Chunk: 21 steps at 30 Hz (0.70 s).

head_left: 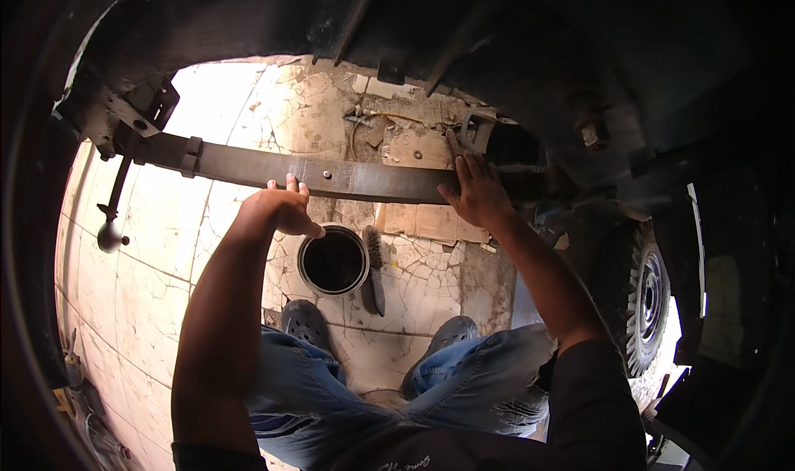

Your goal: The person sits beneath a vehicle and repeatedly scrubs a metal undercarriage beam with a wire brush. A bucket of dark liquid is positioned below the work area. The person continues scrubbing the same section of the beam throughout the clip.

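The bar (pixel 389 183) (probably heavy, stiff) is touched by the left hand (pixel 290 209) and right hand (pixel 479 191), both unclenched; its edges should be held well apart.

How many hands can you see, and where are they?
2. The left hand is at the near edge of the long metal bar; the right hand is farther right along it. No others show.

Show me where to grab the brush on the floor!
Probably hold the brush by its dark handle, coming down from the right. The handle is slim and lies nearer the shoes than the bristles do; the can stands close on the left.
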Motion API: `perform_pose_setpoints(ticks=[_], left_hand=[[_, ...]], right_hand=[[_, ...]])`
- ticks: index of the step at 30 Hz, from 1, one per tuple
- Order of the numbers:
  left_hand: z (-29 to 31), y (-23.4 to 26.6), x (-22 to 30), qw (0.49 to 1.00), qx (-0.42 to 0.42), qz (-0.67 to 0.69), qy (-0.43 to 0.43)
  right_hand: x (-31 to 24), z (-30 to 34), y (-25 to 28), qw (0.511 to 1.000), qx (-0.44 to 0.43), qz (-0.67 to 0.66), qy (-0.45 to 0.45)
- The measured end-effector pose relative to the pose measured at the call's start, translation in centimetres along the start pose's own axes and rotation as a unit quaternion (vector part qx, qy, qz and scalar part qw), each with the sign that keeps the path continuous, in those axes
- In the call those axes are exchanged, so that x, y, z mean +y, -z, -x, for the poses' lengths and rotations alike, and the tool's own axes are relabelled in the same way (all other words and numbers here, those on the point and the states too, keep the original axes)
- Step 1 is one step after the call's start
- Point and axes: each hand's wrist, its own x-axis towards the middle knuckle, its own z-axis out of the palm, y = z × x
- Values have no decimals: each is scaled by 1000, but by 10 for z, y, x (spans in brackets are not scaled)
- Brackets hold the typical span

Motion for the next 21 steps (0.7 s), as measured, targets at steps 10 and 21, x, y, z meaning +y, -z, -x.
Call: perform_pose_setpoints(ticks=[10,21], left_hand=[[3,-9,-7,999,29,21,-17],[-1,-3,0,1000,11,1,-6]], right_hand=[[-2,16,7,999,-35,-32,-19],[2,-14,18,993,-102,22,-58]])
